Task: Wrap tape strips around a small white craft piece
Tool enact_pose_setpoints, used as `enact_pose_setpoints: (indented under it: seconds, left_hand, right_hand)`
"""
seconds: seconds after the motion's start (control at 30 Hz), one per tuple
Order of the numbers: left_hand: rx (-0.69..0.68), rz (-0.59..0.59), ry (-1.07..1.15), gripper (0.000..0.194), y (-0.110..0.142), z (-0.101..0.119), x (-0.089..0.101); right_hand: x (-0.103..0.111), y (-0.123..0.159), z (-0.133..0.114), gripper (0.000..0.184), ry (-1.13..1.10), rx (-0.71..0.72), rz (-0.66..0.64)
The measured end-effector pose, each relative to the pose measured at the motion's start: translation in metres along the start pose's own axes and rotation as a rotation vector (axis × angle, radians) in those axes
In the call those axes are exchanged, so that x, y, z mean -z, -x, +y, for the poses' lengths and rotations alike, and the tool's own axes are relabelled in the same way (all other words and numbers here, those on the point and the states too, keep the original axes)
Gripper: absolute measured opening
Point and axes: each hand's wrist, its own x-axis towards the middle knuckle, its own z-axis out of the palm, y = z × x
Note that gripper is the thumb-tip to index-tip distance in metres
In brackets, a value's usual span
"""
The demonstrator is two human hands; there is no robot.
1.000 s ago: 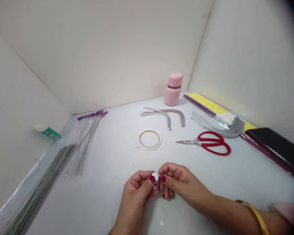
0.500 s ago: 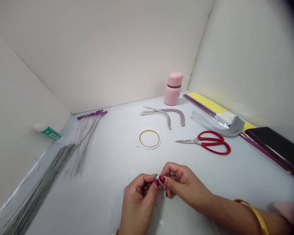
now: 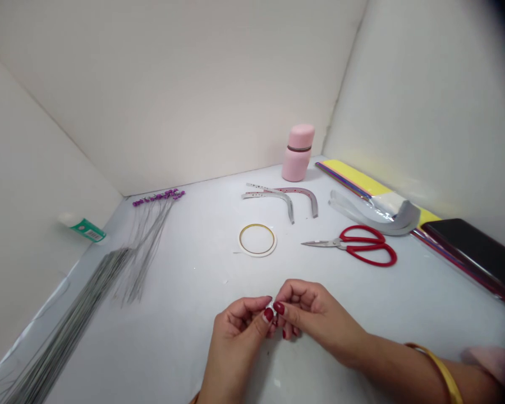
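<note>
Hands: left hand (image 3: 235, 343) and right hand (image 3: 315, 321) both curled closed, fingertips pinching a small crumpled white bit (image 3: 271, 306) between them, just above the surface (image 3: 193, 264), lower middle of view. Bit mostly hidden by the fingers, only a sliver shows; can't tell if paper or something else. Nails dark red. Left wrist cut off by bottom edge. Yellow bangle (image 3: 435, 373) on right forearm; blurry pink cloth (image 3: 488, 362) at right edge, cut off.

Left to right: white tube with green label (image 3: 84, 229) by left wall; long bundle of thin grey-green wires (image 3: 67, 320), running off bottom edge; looser wires with purple beaded tips (image 3: 157, 196); narrow tape roll (image 3: 257, 240) with gold edge; two curved grey strips with punched holes (image 3: 273, 196); pink bottle (image 3: 298, 152) upright at back wall; red-handled scissors (image 3: 362, 246), blades shut, pointing left; curved clear-and-grey strip (image 3: 374, 216); yellow sheets (image 3: 357, 182); dark glossy slab (image 3: 467, 247), unclear what.
</note>
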Motion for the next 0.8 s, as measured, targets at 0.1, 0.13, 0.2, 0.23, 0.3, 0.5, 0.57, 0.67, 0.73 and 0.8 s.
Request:
enact_pose_setpoints:
  seconds: [0.1, 0.13, 0.2, 0.23, 0.3, 0.5, 0.57, 0.67, 0.73, 0.8]
  left_hand:
    - [-0.109, 0.002, -0.087, 0.016, 0.003, 0.000, -0.002]
    - [-0.142, -0.003, -0.091, 0.016, 0.003, 0.000, -0.003]
    - [-0.188, -0.024, -0.095, 0.015, 0.004, -0.001, -0.004]
    - [-0.202, -0.034, -0.107, 0.015, 0.004, -0.002, -0.003]
    - [-0.239, -0.034, -0.176, 0.013, 0.003, -0.003, -0.001]
    - [-0.490, -0.045, -0.444, 0.010, 0.002, -0.004, 0.008]
    - [-0.543, -0.052, -0.509, 0.011, 0.003, -0.005, 0.008]
    - [-0.576, -0.011, -0.509, 0.011, 0.005, -0.007, 0.006]
    - [-0.572, 0.013, -0.461, 0.011, 0.005, -0.009, 0.005]
    - [-0.534, 0.014, -0.406, 0.010, 0.004, -0.009, 0.004]
  right_hand:
    - [0.000, 0.000, 0.001, 0.025, 0.015, 0.017, 0.020]
    - [0.001, 0.000, 0.001, 0.025, 0.002, 0.013, 0.014]
    - [0.002, -0.001, 0.001, 0.025, -0.033, 0.000, -0.007]
    - [0.003, -0.001, 0.001, 0.024, -0.041, -0.002, -0.017]
    - [0.003, -0.002, 0.000, 0.025, -0.029, 0.005, -0.034]
    - [0.002, 0.000, 0.000, 0.027, -0.001, 0.017, -0.044]
    - [0.001, 0.001, 0.000, 0.027, 0.013, 0.019, -0.033]
    - [-0.001, 0.002, 0.001, 0.027, 0.045, 0.035, -0.004]
    - [-0.001, 0.002, 0.002, 0.028, 0.026, 0.035, -0.021]
    - [-0.001, 0.002, 0.002, 0.029, -0.030, 0.019, -0.055]
